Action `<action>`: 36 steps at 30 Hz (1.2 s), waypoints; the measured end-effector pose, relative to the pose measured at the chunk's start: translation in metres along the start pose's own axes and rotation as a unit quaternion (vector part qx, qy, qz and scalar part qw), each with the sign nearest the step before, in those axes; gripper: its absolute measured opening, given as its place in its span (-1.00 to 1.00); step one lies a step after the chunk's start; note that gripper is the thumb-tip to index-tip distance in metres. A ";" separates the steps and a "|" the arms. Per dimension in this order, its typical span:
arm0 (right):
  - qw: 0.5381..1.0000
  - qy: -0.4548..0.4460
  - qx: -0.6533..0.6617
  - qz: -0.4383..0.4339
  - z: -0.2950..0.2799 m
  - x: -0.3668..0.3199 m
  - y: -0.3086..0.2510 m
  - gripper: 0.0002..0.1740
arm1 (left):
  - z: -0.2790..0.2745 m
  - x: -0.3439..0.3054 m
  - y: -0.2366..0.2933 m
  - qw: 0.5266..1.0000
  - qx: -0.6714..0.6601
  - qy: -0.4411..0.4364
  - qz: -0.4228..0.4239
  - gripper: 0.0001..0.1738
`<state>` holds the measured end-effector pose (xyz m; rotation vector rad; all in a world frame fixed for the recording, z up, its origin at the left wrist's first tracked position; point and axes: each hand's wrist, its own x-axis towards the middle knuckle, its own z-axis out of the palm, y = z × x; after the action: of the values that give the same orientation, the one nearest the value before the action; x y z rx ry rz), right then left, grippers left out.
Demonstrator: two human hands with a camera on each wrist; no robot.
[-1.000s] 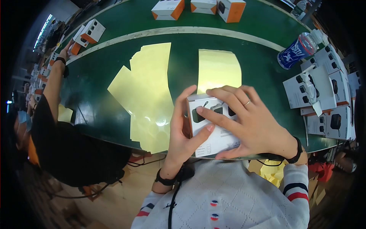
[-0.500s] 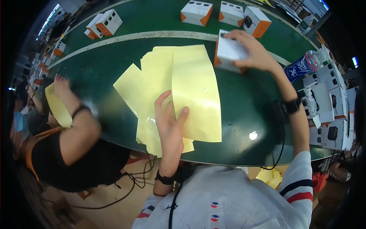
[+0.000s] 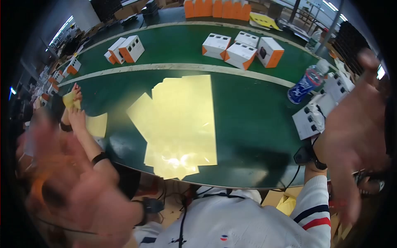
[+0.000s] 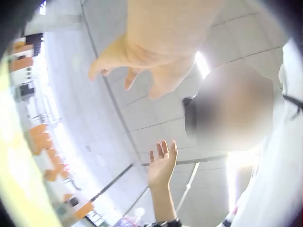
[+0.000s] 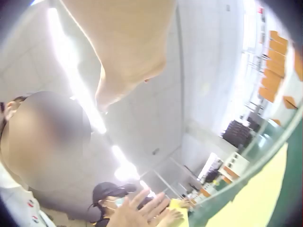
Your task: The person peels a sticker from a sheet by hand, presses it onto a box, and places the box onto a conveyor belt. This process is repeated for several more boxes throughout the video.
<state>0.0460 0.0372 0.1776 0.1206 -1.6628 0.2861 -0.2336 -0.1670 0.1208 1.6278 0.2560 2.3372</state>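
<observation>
Both hands are raised wide apart near the head camera, holding nothing. In the head view my left hand (image 3: 87, 186) is a blur at the lower left, its fingers spread; the left wrist view shows the left hand (image 4: 161, 47) with fingers extended. My right hand (image 3: 355, 128) is at the right edge, fingers extended, in front of the stacked boxes. Between the hands, overlapping yellow sheets (image 3: 182, 120) lie on the green table (image 3: 256, 132). Several white and orange boxes (image 3: 240, 55) stand together beyond the pale strip.
A blue-labelled bottle (image 3: 304, 86) stands by opened white boxes (image 3: 307, 123) at the right. More boxes (image 3: 132, 48) stand at the back left. Another person's arm (image 3: 84, 132) reaches over the table's left side near a small yellow sheet (image 3: 97, 125). Orange boxes (image 3: 217, 9) line the far edge.
My right hand has let go of the box, which now stands with the others at the back. Both hands have lifted and moved apart. The yellow sheet under my left hand now lies on the pile.
</observation>
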 end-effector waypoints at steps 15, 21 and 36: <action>0.982 0.061 -0.161 -0.084 -0.130 0.009 -0.176 -0.42 | -0.431 0.003 -0.184 0.930 -0.015 0.108 -0.351 -0.93; 0.964 0.064 -0.241 -0.093 -0.157 -0.005 -0.248 -0.39 | -0.364 0.012 -0.167 0.943 0.022 0.107 -0.316 -0.93; 0.966 0.041 -0.249 -0.059 -0.107 -0.001 -0.233 -0.31 | -0.313 0.032 -0.154 0.952 0.051 0.089 -0.289 -0.88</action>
<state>0.2069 -0.1596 0.2126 -0.1685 -1.5903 -0.2180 -0.5181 -0.0061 -0.0067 1.1651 0.7882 2.0262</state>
